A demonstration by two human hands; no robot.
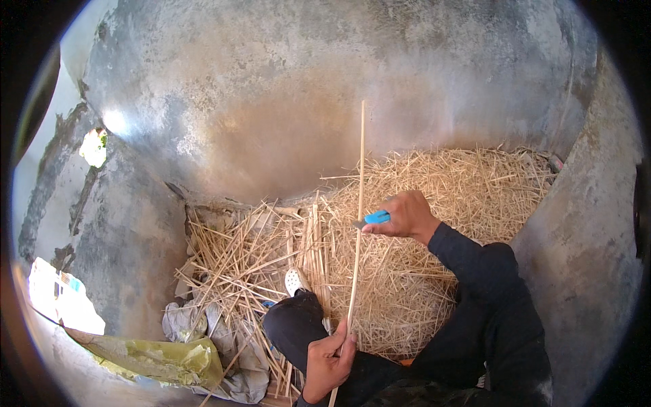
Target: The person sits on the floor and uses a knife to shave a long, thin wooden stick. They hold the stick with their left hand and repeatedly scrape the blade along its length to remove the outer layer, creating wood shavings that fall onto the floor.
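Note:
A long, thin, pale wooden strip (358,264) stands nearly upright before me, its top leaning against nothing in view. Low down, my left hand (330,359) pinches it between thumb and fingers. My right hand (407,216) is closed round a blue-handled knife (377,217). The knife's short blade meets the strip about midway up, with my right thumb close beside it. Most of the handle is hidden inside my fist.
Shavings (447,197) heap up at the right against a stained wall (271,102). Loose strips (237,251) lie tangled at the left, near a white perforated shoe (296,281). A yellow-green sheet (169,363) and a crumpled grey sack (237,353) lie at the lower left.

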